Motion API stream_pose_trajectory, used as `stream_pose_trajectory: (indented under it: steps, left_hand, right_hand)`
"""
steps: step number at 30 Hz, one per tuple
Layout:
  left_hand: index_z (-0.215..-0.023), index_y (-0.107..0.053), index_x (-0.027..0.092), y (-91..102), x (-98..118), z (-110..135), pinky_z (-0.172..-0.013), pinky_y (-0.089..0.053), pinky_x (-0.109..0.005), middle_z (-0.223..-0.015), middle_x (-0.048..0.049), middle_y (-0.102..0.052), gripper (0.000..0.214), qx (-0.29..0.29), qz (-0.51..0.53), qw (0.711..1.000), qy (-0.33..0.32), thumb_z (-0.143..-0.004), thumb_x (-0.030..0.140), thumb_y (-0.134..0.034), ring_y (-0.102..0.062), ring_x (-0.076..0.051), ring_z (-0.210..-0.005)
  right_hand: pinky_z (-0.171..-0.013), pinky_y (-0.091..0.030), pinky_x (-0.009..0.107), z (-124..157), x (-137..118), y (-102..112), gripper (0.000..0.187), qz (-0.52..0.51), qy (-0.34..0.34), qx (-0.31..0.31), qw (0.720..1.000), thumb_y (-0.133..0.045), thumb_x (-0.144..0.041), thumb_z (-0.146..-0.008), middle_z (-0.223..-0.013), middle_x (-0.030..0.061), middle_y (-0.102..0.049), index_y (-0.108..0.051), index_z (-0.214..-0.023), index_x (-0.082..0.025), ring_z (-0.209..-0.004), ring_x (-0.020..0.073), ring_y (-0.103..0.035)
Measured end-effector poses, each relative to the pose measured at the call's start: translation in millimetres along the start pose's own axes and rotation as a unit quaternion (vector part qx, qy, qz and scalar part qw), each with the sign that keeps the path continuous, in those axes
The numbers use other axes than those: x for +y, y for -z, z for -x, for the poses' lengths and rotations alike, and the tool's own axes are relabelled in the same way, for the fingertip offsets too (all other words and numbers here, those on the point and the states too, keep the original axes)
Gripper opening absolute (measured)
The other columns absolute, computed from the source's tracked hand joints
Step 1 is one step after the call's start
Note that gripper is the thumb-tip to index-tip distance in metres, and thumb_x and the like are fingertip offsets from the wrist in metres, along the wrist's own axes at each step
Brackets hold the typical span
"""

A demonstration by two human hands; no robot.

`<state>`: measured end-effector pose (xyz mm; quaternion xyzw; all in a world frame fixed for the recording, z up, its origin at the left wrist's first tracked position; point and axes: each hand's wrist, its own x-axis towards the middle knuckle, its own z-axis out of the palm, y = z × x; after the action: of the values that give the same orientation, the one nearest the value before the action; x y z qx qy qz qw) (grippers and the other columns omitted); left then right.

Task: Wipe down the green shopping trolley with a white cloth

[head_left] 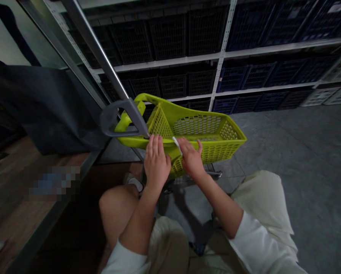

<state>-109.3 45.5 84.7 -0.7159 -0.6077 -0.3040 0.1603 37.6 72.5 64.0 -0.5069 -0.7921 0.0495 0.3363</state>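
A yellow-green plastic shopping cart stands in front of my knees, its basket walls pierced with holes. My left hand lies on the near rim, fingers stretched out and together, close to the lower end of a grey loop-shaped plastic handle. Further right on the same rim is my right hand, bent over a thin white strip that pokes out by its fingertips. Whether the strip is cloth or paper I cannot tell. No goods show inside the basket.
A metal pole slants down to the grey handle. White shelving with dark crates runs behind the cart. On the left are a wooden surface and a dark bag. Grey floor extends right.
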Motion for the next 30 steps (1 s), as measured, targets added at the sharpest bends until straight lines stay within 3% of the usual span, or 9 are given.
stream_pose_trajectory:
  steps: [3, 6, 9, 13, 15, 19, 23, 26, 30]
  left_hand:
    - [-0.149, -0.036, 0.006, 2.5, 1, -1, -0.123, -0.028, -0.049, -0.156, -0.0207, -0.041, 0.063, 0.003, 0.01, 1.0, 0.009, -0.088, 0.014, -0.051, -0.027, -0.03, -0.152]
    - [-0.145, -0.041, 0.007, 2.0, 3, -2, -0.123, -0.027, -0.051, -0.151, -0.021, -0.046, 0.06, 0.025, 0.007, 0.999, 0.03, -0.086, 0.013, -0.051, -0.031, -0.031, -0.149]
    - [-0.139, -0.049, 0.01, -0.2, 5, 0, -0.124, -0.02, -0.055, -0.142, -0.019, -0.054, 0.055, 0.059, -0.011, 0.996, 0.06, -0.084, 0.012, -0.052, -0.039, -0.032, -0.144]
    - [-0.138, -0.05, 0.012, -7.9, 14, 6, -0.124, -0.014, -0.059, -0.145, -0.0183, -0.053, 0.054, 0.073, -0.043, 0.994, 0.07, -0.084, 0.013, -0.052, -0.04, -0.033, -0.144]
    - [-0.145, -0.044, 0.013, -15.0, 25, 10, -0.125, -0.016, -0.056, -0.154, -0.0163, -0.046, 0.06, 0.035, -0.044, 0.998, 0.03, -0.085, 0.013, -0.051, -0.034, -0.032, -0.148]
    - [-0.157, -0.023, 0.012, -33.1, 60, 15, -0.125, -0.021, -0.047, -0.164, -0.0112, -0.029, 0.074, -0.066, -0.025, 0.99, -0.122, -0.088, 0.015, -0.048, -0.016, -0.025, -0.155]
    - [-0.159, -0.014, 0.009, -48.5, 85, 17, -0.125, -0.025, -0.043, -0.167, -0.011, -0.02, 0.077, -0.114, -0.009, 0.977, -0.179, -0.088, 0.016, -0.045, -0.012, -0.023, -0.156]
    - [-0.158, -0.013, 0.006, -55.3, 87, 19, -0.125, -0.026, -0.043, -0.166, -0.014, -0.024, 0.081, -0.143, 0.0, 0.973, -0.181, -0.085, 0.013, -0.047, -0.018, -0.024, -0.155]
    - [-0.157, -0.018, 0.006, -59.6, 84, 20, -0.125, -0.027, -0.043, -0.165, -0.0151, -0.028, 0.08, -0.164, -0.002, 0.97, -0.182, -0.084, 0.012, -0.05, -0.021, -0.026, -0.154]
  right_hand:
    - [-0.121, 0.002, 0.052, 17, 54, 11, 0.074, 0.052, -0.028, 0.02, 0.998, -0.036, 0.0, -0.077, -0.149, 0.0066, -0.055, -0.045, -0.147, -0.024, -0.143, 0.0196, -0.042]
    - [-0.12, 0.003, 0.053, 33, 89, 20, 0.079, 0.091, -0.035, 0.035, 0.995, -0.038, 0.0, -0.074, -0.15, 0.0057, -0.053, -0.042, -0.148, -0.026, -0.143, 0.0203, -0.042]
    - [-0.121, -0.003, 0.051, 42, 98, 23, 0.08, 0.089, -0.038, 0.044, 0.994, -0.039, -0.001, -0.072, -0.149, 0.0049, -0.054, -0.042, -0.148, -0.027, -0.142, 0.0199, -0.043]
    - [-0.12, -0.009, 0.047, 46, 89, 21, 0.077, 0.051, -0.051, 0.054, 0.996, -0.038, -0.001, -0.073, -0.148, 0.0068, -0.055, -0.045, -0.146, -0.024, -0.143, 0.0189, -0.042]
    - [-0.12, -0.009, 0.047, 49, 84, 20, 0.077, 0.043, -0.049, 0.049, 0.997, -0.038, -0.001, -0.073, -0.149, 0.0075, -0.054, -0.044, -0.146, -0.023, -0.144, 0.0184, -0.041]
    - [-0.121, -0.003, 0.048, 55, 79, 25, 0.08, 0.057, -0.025, 0.03, 0.998, -0.036, 0.002, -0.072, -0.151, 0.0069, -0.053, -0.042, -0.148, -0.023, -0.144, 0.0174, -0.041]
    - [-0.121, 0.0, 0.049, 67, 88, 34, 0.082, 0.089, -0.007, 0.017, 0.996, -0.036, 0.002, -0.071, -0.153, 0.0066, -0.05, -0.039, -0.149, -0.023, -0.145, 0.0169, -0.039]
    - [-0.121, -0.003, 0.049, 82, 115, 44, 0.083, 0.116, -0.035, 0.026, 0.992, -0.036, 0.001, -0.071, -0.155, 0.0063, -0.047, -0.038, -0.151, -0.023, -0.147, 0.0165, -0.036]
    - [-0.119, -0.01, 0.052, 101, 172, 62, 0.077, 0.149, -0.131, 0.065, 0.978, -0.036, -0.002, -0.076, -0.154, 0.0065, -0.049, -0.04, -0.15, -0.024, -0.147, 0.0186, -0.037]
